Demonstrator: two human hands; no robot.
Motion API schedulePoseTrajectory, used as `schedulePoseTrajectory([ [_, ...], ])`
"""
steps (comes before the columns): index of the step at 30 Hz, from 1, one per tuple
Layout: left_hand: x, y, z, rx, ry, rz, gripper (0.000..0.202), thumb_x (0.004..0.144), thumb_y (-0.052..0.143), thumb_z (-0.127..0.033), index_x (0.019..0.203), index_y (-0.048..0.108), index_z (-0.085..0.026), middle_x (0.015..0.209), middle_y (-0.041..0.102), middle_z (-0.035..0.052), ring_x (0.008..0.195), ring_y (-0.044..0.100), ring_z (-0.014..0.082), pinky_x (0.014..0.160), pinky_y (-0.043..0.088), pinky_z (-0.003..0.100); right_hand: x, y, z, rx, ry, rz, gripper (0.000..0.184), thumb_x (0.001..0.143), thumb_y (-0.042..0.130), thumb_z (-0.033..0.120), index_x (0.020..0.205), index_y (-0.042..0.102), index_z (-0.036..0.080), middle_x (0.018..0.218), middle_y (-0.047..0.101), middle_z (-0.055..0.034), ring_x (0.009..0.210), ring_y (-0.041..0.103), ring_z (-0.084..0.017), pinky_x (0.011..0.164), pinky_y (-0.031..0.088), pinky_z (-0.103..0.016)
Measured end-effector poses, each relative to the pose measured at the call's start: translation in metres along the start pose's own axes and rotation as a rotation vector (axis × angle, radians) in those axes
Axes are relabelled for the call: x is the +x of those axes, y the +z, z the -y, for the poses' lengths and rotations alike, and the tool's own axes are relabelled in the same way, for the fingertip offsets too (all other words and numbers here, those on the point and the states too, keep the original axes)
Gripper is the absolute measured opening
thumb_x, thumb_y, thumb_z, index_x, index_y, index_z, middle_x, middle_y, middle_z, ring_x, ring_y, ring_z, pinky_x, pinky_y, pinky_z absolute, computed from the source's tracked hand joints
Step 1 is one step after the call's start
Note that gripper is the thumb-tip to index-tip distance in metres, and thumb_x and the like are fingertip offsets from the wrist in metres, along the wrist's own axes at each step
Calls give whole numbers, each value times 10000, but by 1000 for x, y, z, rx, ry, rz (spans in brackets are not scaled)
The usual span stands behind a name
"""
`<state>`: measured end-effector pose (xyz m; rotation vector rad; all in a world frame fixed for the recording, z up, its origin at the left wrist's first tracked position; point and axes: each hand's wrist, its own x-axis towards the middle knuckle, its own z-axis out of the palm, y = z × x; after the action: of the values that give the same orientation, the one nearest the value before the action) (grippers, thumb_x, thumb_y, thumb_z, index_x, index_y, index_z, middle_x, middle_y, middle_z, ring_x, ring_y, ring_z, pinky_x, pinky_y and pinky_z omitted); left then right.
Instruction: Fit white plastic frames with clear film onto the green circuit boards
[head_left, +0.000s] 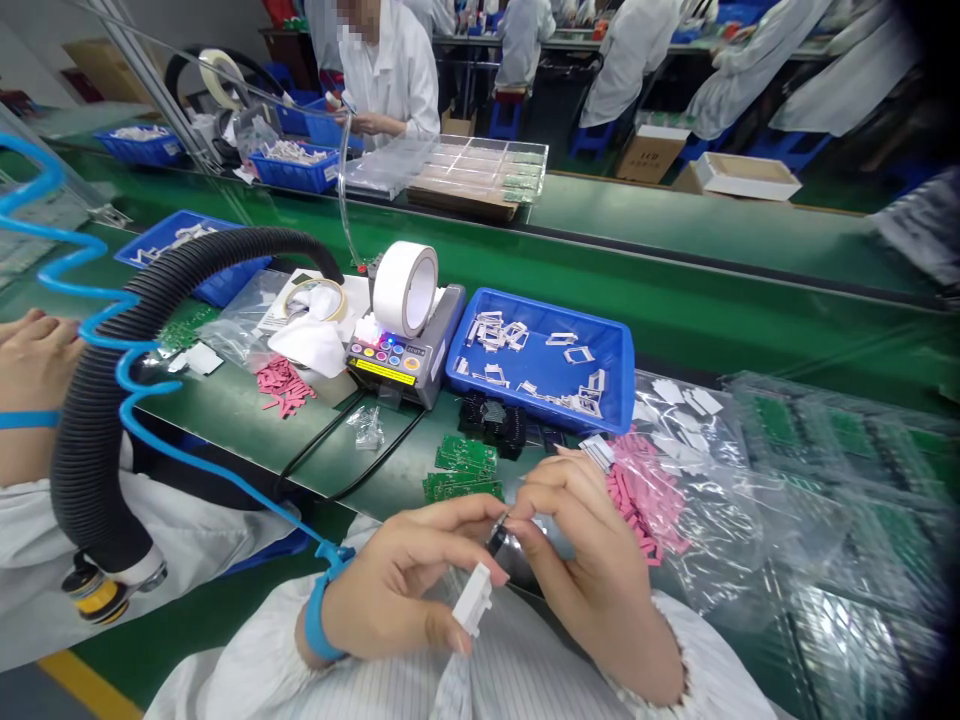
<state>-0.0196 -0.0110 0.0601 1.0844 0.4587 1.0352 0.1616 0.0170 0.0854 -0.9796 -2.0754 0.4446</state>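
Grip tight both sides: white plastic piece tucked in left hand, dark part pinched by right hand, held close for steadiness, probably.

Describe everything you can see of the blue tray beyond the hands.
The blue tray is a shallow rectangular plastic bin with a raised rim, lying flat on the green bench. Small white frame-like parts lie loose on its floor, mostly left and front. A tape dispenser stands at its left end, touching or nearly so; black parts sit at its front edge. Neither the left hand nor the right hand touches it.
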Motion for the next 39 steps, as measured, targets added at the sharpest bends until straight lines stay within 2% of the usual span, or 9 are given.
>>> schedulePoseTrajectory([
  [6, 0, -1, -3, 4, -40, 17, 361, 681, 746, -304, 1037, 712, -261, 1296, 543, 130, 1203, 501, 314, 1030, 340, 445, -3, 2, 1, -5, 24, -33, 131, 844, 512, 99, 814, 514, 226, 718, 530, 11, 730, 519, -161, 856, 363, -415],
  [11, -2, -1, 1, -8, -59, -23, 363, 647, 769, -317, 1002, 727, -256, 1293, 553, 136, 1187, 515, 328, 1033, 335, 469, -4, 4, 1, -22, 35, -40, 124, 854, 506, 123, 803, 500, 237, 703, 528, 11, 697, 522, -167, 811, 373, -404],
  [19, -4, -4, 3, -6, -50, -27, 364, 652, 767, -309, 1009, 725, -252, 1304, 555, 142, 1188, 517, 329, 1021, 351, 465, -6, 8, 1, 7, 24, -42, 139, 837, 505, 86, 814, 517, 222, 716, 538, 18, 712, 540, -157, 884, 339, -418],
  [26, -3, -2, 3, -58, -46, -24, 364, 649, 770, -306, 1005, 727, -244, 1303, 559, 141, 1191, 519, 320, 1026, 352, 452, -7, 8, 1, 0, 46, -35, 150, 843, 492, 91, 811, 498, 237, 710, 536, 17, 707, 536, -164, 869, 348, -422],
  [39, -6, -4, 2, 14, -67, -55, 346, 663, 757, -325, 1003, 727, -262, 1307, 567, 128, 1205, 515, 314, 1038, 349, 440, -6, 9, 3, -38, 33, -56, 145, 841, 480, 90, 807, 500, 230, 724, 541, 21, 720, 535, -156, 901, 326, -420],
])
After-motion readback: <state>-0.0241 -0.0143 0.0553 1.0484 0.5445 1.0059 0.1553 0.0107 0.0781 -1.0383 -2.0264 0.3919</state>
